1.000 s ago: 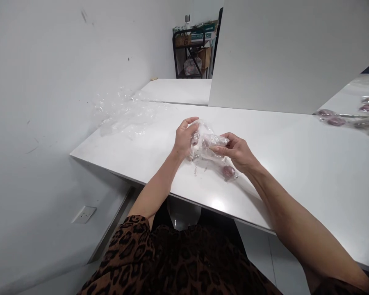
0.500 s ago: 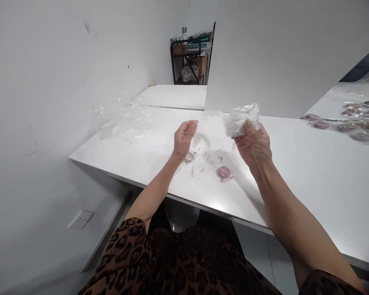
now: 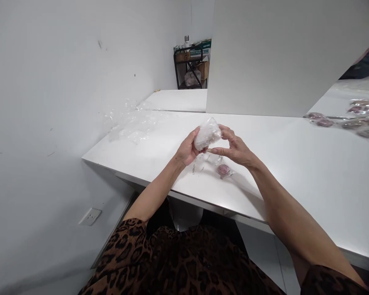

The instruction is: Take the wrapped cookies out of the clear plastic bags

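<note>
left hand (image 3: 189, 150) has a white plastic-wrapped bundle (image 3: 208, 133) gripped, right hand (image 3: 238, 151) is half-open at its edge, can't tell if touching

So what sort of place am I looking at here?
Probably a workroom of some kind, though I can't be certain. What suggests it: a long white table, loose clear plastic heaped by the wall, and a dark rack of stored goods behind.

My feed is bright, the light cool and diffuse. I get glare near the front edge of the white tabletop (image 3: 301, 172), a soft shadow across it, glints on the crumpled film (image 3: 137, 123), a white packet (image 3: 208, 134) washed nearly featureless (slightly soft, too), and stretched edges.
</note>
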`<state>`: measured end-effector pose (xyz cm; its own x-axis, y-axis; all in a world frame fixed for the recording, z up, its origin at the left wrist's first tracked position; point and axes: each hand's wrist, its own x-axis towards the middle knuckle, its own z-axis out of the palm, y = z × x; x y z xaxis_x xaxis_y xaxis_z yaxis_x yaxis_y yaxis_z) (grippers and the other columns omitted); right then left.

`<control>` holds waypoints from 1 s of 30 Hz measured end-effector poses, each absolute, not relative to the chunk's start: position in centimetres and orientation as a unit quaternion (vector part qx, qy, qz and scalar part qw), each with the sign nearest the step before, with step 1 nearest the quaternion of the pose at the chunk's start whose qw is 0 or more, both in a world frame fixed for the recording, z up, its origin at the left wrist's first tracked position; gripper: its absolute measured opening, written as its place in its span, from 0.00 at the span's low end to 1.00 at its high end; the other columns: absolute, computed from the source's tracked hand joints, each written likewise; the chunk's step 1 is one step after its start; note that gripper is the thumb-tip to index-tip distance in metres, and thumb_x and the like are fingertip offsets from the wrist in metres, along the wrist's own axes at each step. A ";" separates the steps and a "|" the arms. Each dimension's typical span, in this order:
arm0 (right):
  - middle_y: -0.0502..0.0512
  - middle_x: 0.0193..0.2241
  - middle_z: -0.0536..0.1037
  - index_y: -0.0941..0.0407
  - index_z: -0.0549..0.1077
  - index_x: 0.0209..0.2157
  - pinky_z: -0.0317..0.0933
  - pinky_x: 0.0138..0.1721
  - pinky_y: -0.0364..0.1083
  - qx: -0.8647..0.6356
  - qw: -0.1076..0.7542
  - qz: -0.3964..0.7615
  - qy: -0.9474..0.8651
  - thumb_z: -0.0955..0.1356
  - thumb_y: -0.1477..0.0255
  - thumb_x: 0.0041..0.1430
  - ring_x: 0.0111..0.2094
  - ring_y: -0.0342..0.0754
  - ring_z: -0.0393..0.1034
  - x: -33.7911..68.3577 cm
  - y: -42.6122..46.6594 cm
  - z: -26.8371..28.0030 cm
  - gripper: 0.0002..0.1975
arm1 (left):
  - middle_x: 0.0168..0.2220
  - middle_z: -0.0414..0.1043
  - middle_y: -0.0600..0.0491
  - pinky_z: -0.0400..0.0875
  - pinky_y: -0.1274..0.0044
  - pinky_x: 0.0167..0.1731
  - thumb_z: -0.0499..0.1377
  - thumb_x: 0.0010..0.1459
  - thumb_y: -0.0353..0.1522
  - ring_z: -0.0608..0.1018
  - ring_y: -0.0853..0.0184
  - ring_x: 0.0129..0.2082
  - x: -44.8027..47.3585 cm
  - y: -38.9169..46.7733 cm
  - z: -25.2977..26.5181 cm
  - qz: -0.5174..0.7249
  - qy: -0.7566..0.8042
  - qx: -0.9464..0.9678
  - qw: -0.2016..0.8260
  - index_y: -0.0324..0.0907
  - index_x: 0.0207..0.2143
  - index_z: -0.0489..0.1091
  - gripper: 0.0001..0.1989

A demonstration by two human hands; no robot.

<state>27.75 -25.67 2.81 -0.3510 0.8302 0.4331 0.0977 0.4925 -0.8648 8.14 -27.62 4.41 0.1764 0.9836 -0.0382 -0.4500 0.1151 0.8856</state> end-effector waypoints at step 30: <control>0.50 0.33 0.81 0.45 0.85 0.38 0.68 0.35 0.48 -0.345 0.500 0.300 -0.736 0.80 0.58 0.55 0.34 0.47 0.73 29.7 -31.4 8.8 0.10 | 0.34 0.81 0.54 0.76 0.74 0.36 0.58 0.71 0.34 0.81 0.68 0.33 4.5 -30.3 3.7 0.628 0.240 0.113 0.731 0.43 0.37 0.77 0.10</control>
<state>29.72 -31.36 8.83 -0.2620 0.8075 0.5285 0.2074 0.5820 -0.7863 4.54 -30.33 3.67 0.0948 0.9732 -0.2093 -0.8648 0.1847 0.4668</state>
